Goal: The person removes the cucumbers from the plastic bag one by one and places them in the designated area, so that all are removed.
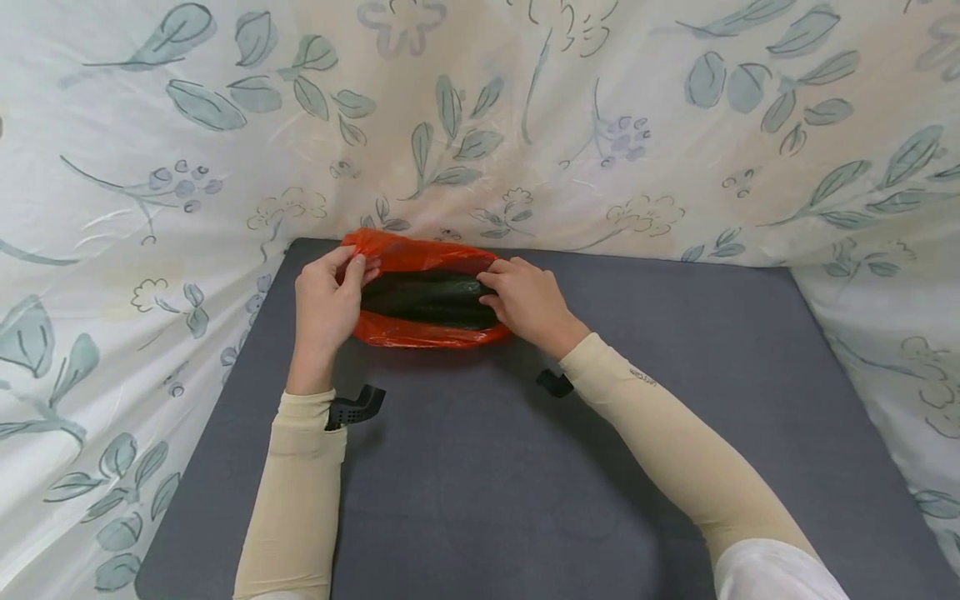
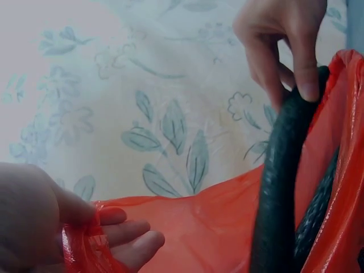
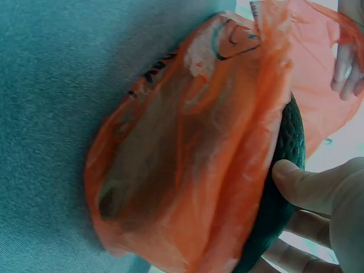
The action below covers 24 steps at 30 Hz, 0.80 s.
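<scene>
An orange-red plastic bag point(image 1: 420, 337) lies on its side with its mouth spread wide. Inside it are dark green cucumbers point(image 1: 427, 292), at least two of them; a second cucumber point(image 2: 314, 213) shows lower down in the left wrist view. My left hand point(image 1: 327, 300) holds the bag's left rim, the film bunched between thumb and fingers. At the bag's right side my right hand point(image 1: 531, 302) grips the end of the upper cucumber point(image 2: 278, 165), thumb on one side and fingers on the other. The right wrist view shows another long shape through the film.
Everything rests on a dark grey table point(image 1: 480, 483). Behind and beside it hangs a white sheet point(image 1: 660, 142) with a leaf and flower print, close behind the bag. Black wrist cameras point(image 1: 356, 407) sit on both sleeves.
</scene>
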### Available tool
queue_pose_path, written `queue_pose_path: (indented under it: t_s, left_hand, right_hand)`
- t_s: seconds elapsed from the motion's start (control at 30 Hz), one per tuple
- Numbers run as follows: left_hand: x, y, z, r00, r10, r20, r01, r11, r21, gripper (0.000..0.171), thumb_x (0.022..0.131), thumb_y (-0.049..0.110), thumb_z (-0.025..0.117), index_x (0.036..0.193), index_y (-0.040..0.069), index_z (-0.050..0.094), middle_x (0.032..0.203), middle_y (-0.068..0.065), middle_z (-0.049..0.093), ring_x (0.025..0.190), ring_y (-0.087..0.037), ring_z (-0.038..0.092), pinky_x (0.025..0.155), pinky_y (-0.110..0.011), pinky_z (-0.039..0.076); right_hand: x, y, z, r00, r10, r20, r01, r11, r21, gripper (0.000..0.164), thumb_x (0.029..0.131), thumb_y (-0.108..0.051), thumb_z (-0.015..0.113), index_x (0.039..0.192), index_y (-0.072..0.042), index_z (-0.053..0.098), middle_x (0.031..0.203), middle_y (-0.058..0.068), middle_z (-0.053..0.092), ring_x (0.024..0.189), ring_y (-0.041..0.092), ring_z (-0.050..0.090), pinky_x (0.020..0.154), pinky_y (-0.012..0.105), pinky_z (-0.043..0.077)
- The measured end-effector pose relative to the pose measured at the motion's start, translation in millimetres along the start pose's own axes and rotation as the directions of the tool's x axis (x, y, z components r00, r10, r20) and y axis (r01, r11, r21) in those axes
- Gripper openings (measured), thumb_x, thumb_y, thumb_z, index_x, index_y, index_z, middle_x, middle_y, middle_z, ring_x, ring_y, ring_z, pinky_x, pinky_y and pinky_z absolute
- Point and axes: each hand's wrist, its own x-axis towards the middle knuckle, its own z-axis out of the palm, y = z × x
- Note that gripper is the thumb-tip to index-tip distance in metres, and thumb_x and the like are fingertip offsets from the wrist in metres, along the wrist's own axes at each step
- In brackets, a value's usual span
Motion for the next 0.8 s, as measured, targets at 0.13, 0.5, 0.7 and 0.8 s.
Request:
queue_pose_path:
  t_s: [0.13,0.5,0.7,0.8]
  left_hand:
    - [-0.6,-0.6,-0.1,1.000,0.001,0.009,-0.001,1.000,-0.020,0.032,0.112,0.010,0.060,0.139,-0.006,0.070,0.121,-0.022,0.076,0.105,-0.031,0.079,0.093,-0.028,0.061]
    - [1.4,-2.0,-0.3,1.000,0.006,0.018,-0.006,1.000,0.005,0.034,0.113,0.007,0.059,0.142,-0.007,0.067,0.123,-0.023,0.075,0.106,-0.032,0.078,0.094,-0.029,0.060]
    - [1.4,-2.7,0.1,1.000,0.007,0.014,-0.007,0.999,0.035,0.034,0.114,0.010,0.058,0.142,-0.006,0.067,0.123,-0.022,0.076,0.106,-0.031,0.078,0.095,-0.029,0.060]
    - [1.1,-2.5,0.5,1.000,0.006,0.010,-0.007,0.999,0.049,0.034,0.114,0.011,0.058,0.142,-0.005,0.068,0.123,-0.021,0.076,0.107,-0.030,0.078,0.096,-0.029,0.060]
  right_hand:
    - [-1.1,1.9,-8.3,0.999,-0.004,-0.038,0.005,1.000,0.010,0.036,0.103,-0.027,0.078,0.136,-0.012,0.078,0.128,0.006,0.073,0.111,0.029,0.068,0.068,0.051,0.065]
    - [-7.4,11.4,-26.0,0.998,0.017,-0.066,-0.013,0.998,0.057,0.036,0.102,-0.024,0.080,0.135,-0.010,0.078,0.117,0.006,0.073,0.109,0.029,0.068,0.069,0.049,0.064]
    - [-13.8,21.8,-26.9,0.998,0.040,-0.057,-0.035,0.996,0.086,0.039,0.102,-0.024,0.081,0.137,-0.010,0.076,0.121,0.007,0.072,0.110,0.029,0.067,0.076,0.052,0.064]
    - [-18.5,27.0,-26.4,0.997,0.046,-0.066,-0.039,0.994,0.106,0.039,0.100,-0.022,0.082,0.137,-0.010,0.077,0.120,0.006,0.072,0.107,0.029,0.068,0.076,0.051,0.063]
